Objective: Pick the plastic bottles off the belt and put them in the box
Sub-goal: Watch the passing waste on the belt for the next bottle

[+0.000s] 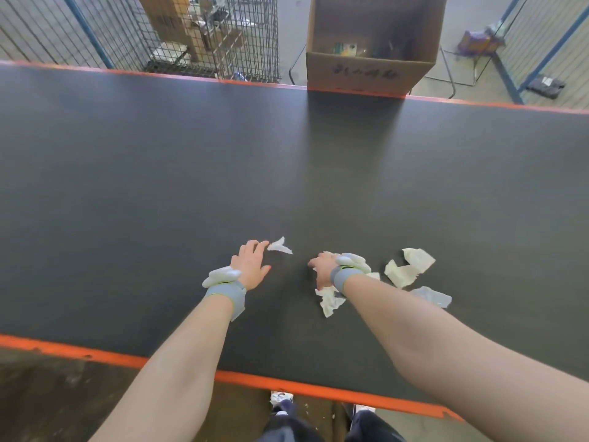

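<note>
— Dark belt (pixel 159 170) is stretching wide between orange edges, with wire cages standing behind it and the cardboard box (pixel 369 70) waiting at the far side. What is worrying you?

— Both hands are working among scraps. The left hand (pixel 251 266) is lying spread, fingertips just beside a white scrap (pixel 280 245); the right hand (pixel 323 269) is curling loosely, pinching nothing I can make out. Torn paper pieces (pixel 408 266) are cluttering that side.

— So a wrong pick?

— Likely. The only bottle-like thing is a clear crushed plastic piece (pixel 433 296), lying flat just beyond the right forearm, pale and partly hidden. It could be getting overlooked, or slipping when squeezed.
</note>
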Motion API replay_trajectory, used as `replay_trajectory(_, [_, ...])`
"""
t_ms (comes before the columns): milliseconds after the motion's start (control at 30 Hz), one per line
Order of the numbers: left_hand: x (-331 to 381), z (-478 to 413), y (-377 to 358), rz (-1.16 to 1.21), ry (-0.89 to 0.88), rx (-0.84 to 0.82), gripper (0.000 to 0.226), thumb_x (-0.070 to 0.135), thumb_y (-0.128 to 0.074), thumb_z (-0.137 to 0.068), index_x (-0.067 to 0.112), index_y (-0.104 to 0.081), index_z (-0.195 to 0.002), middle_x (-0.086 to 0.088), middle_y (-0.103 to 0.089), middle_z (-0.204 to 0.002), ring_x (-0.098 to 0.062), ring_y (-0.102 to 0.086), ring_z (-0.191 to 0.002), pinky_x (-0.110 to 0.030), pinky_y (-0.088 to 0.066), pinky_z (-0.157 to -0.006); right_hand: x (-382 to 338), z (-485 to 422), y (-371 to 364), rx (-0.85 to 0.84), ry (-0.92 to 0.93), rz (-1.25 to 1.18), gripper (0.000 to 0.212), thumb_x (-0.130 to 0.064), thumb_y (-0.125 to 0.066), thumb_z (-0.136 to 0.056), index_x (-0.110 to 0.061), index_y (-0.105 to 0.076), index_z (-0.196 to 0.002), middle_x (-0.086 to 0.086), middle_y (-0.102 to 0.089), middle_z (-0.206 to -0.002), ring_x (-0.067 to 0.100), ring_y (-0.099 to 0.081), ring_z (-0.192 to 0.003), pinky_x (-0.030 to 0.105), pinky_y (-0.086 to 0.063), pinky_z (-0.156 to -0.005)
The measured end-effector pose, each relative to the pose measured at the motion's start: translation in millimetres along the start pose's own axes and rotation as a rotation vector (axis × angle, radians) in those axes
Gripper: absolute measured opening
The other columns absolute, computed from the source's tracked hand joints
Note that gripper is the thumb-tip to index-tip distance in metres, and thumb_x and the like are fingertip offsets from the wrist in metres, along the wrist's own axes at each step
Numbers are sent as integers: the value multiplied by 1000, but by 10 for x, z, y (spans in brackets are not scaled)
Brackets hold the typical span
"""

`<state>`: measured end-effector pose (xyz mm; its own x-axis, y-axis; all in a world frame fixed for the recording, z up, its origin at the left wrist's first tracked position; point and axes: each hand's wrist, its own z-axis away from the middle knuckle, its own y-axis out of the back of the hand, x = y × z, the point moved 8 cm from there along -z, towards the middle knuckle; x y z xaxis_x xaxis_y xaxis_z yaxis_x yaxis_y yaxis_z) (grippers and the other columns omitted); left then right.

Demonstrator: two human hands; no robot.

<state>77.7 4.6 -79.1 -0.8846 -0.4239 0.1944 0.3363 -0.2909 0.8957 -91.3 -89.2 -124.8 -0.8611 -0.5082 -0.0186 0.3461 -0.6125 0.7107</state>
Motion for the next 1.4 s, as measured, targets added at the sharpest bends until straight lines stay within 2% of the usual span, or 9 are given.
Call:
replay_trajectory(100, [-115, 75, -90, -30, 59, -55, 66, 37, -48, -97, 24, -13, -152, -2, -13, -156, -22, -18, -142, -46, -30, -109, -15, 85, 109, 135, -33, -109, 56, -17, -55, -85, -25, -39, -137, 6, -37, -140, 31, -46, -122, 46, -43, -98])
replay_trajectory(200, [-230, 112, -143, -57, 121, -111, 72, 41, -44, -98, 26, -1, -153, 1, 6, -160, -22, 2, -148, -58, -16, -113, -96, 95, 242, 220, -6, -178, 69, -23, -57, -91, -26, -22, -150, 10, -18, -156, 35, -32, -135, 46, -33, -108])
replay_trajectory(367, [-385, 136, -77, -52, 197, -140, 73, 43, -38, -100, 31, 11, -152, 4, 21, -158, -23, 14, -147, -66, -11, -111, -249, 87, 199, 105, 61, -180, 85, -39, -63, -88, -40, -8, -153, 2, 5, -162, 37, -12, -146, 49, -27, -113])
replay_trajectory(533, [-538, 199, -60, -49, 242, -178, 71, 45, -36, -100, 33, 11, -151, 5, 23, -158, -24, 14, -147, -66, -15, -110, -184, -39, -132, -63, -55, -94, 64, -38, -57, -81, -28, -41, -142, 4, -23, -153, 31, -47, -125, 42, -43, -100])
replay_trajectory(600, [-603, 217, -53, -45, 258, -181, 71, 45, -36, -100, 32, 10, -152, 5, 22, -158, -23, 13, -148, -66, -14, -111, -224, 13, -91, -34, -53, -94, 57, -25, -48, -92, -15, -34, -147, 8, -22, -153, 35, -39, -132, 41, -37, -106])
replay_trajectory(700, [-664, 233, -15, -49, 272, -181, 71, 45, -36, -100, 31, 9, -152, 5, 20, -159, -23, 13, -148, -66, -15, -111, -272, 59, 131, 43, -24, -95, 54, -19, -47, -92, -18, -35, -145, 8, -22, -152, 37, -39, -130, 43, -39, -103])
replay_trajectory(900, [-616, 229, 30, -70, 255, -182, 69, 45, -34, -100, 30, 9, -152, 4, 19, -159, -22, 13, -148, -66, -13, -112, -269, 70, 289, 79, 33, -106, 66, -24, -51, -88, -26, -26, -150, 5, -15, -157, 32, -33, -135, 42, -37, -106])
replay_trajectory(1200, [-364, 105, 98, -103, 212, -158, 70, 47, -35, -99, 32, 9, -152, 2, 19, -159, -23, 13, -148, -67, -16, -110, 163, 187, 262, 62, -14, -153, 84, -32, -56, -91, -37, -1, -154, -1, 14, -161, 33, -13, -146, 42, -32, -109])
replay_trajectory(1400, [-347, 144, 31, -92, 221, -183, 70, 47, -35, -99, 33, 11, -151, 1, 22, -158, -23, 13, -148, -67, -15, -110, 288, 207, 182, 31, -71, -252, 83, -47, -51, -93, -42, 7, -152, -3, 17, -161, 35, -25, -143, 44, -35, -106])
